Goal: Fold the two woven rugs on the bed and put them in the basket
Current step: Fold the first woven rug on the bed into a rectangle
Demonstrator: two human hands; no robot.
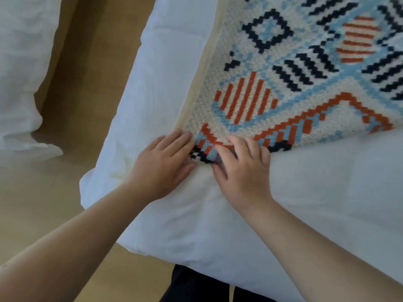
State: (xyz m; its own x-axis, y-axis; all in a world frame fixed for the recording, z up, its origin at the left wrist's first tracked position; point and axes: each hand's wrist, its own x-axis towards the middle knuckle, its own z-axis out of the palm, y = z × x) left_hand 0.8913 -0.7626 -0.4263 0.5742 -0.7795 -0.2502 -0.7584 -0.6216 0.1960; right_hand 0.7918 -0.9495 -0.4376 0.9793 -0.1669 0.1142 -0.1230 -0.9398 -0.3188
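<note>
My right hand (242, 168) pinches the woven rug (283, 68) corner by the bed (316, 192) edge, left hand (162, 165) flat beside it w/ fingers straight; thin grip could slip, skewing the fold.

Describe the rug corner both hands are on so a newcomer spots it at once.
Start at the white bed; the patterned rug lies across its upper right. Follow its edges down to the corner between the left hand and right hand. It alone shows small black-and-white checks beside blue and orange stripes.

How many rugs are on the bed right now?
1: a patterned rug lies on the white bed, its near corner under both hands. A second may be out of view.
</note>
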